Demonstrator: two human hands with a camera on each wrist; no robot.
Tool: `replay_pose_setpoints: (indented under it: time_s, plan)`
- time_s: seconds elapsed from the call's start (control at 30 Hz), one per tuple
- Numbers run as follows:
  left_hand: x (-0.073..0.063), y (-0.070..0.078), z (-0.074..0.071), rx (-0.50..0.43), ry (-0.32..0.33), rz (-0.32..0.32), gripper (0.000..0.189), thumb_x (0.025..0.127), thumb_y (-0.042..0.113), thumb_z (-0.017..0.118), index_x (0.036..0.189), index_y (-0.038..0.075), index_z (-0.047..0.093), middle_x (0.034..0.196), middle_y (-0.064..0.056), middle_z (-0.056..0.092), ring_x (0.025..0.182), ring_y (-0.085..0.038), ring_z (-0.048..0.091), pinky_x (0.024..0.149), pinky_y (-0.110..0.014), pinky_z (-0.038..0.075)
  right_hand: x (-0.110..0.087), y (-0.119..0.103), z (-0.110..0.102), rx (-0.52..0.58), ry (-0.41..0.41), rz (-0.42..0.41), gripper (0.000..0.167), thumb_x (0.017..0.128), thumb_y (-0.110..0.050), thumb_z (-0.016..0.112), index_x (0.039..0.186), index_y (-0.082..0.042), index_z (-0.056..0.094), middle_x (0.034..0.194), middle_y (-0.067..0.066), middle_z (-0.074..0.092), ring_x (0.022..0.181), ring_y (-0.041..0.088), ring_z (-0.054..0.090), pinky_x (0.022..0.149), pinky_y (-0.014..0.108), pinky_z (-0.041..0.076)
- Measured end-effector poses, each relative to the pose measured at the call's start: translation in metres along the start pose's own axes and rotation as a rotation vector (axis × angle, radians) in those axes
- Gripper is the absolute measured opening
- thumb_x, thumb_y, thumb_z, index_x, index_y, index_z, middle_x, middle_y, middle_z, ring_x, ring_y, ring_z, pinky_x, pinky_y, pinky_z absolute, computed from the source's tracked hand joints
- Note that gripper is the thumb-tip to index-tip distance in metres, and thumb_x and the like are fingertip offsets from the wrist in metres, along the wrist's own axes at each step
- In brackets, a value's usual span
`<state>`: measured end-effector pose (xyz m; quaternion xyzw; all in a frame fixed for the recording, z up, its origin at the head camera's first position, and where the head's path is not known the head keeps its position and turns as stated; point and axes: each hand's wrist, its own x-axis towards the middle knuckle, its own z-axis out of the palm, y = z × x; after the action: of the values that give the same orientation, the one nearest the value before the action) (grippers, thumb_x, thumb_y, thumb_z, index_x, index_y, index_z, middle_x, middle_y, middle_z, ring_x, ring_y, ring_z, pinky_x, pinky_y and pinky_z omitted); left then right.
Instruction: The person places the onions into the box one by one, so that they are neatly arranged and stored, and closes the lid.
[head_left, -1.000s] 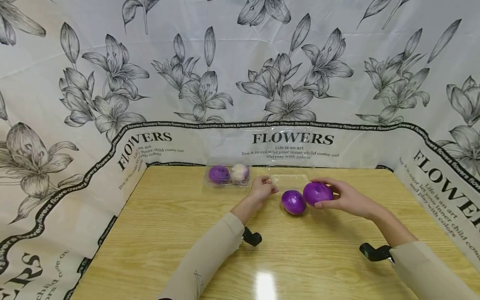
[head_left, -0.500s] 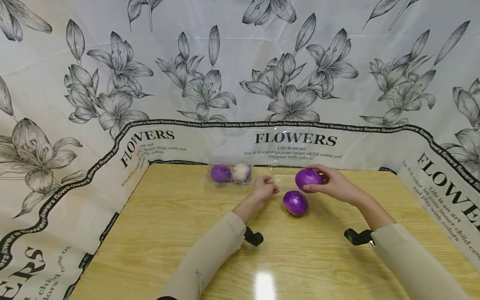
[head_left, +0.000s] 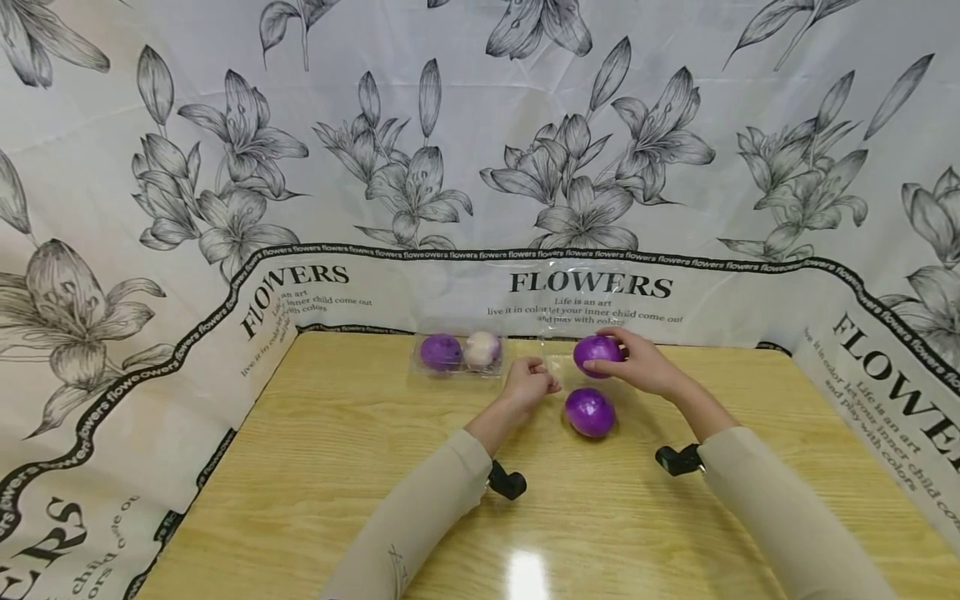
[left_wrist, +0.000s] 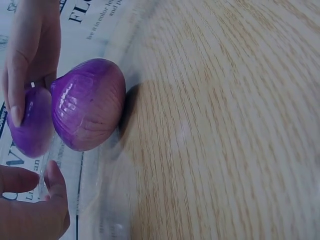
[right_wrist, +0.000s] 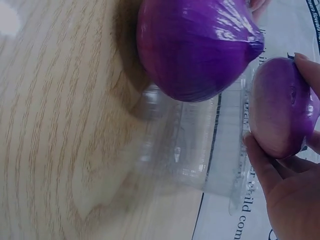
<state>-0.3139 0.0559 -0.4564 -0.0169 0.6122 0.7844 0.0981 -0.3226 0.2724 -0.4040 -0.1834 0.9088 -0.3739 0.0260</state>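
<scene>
My right hand grips a purple onion between thumb and fingers, at the clear plastic box. Whether that onion touches the box's floor is not visible. Thumb and fingertip of my left hand pinch the box's thin clear edge, seen in the left wrist view near the finger. A second purple onion lies on the table in front of the box, between my two arms, with its pointed end showing in the wrist views.
Left of my left hand, another clear plastic box holds a purple onion and a mostly white onion. Behind the wooden table stands a flower-printed cloth wall. Black wrist mounts hang under both sleeves.
My right hand has carried its onion left and back, from beside the loose onion to over the right-hand box. The left hand keeps its place at the box's edge.
</scene>
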Motion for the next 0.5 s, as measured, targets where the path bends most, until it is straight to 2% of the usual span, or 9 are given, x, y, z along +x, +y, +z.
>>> replay_pose_setpoints:
  time_s: [0.23,0.5]
  plan:
    - [0.0,0.0,-0.001,-0.013,-0.001,0.002,0.06,0.087,-0.024,0.05,0.145,-0.02,0.035,0.109,-0.017,0.052,0.082,-0.021,0.061,0.09,-0.035,0.065,0.011,0.005,0.008,-0.027,0.01,0.019,0.083,0.095,-0.038,0.074,0.151,0.007,0.034,0.143,0.034,0.048,0.126,0.05,0.054,0.106,0.061,0.053]
    - [-0.002,0.001,-0.001,-0.014,0.002,-0.014,0.058,0.089,-0.023,0.049,0.145,-0.019,0.035,0.109,-0.016,0.051,0.086,-0.023,0.062,0.094,-0.037,0.064,0.022,0.016,0.018,-0.013,0.037,-0.018,0.083,0.093,-0.041,0.076,0.151,0.004,0.037,0.145,0.03,0.047,0.125,0.048,0.055,0.107,0.062,0.052]
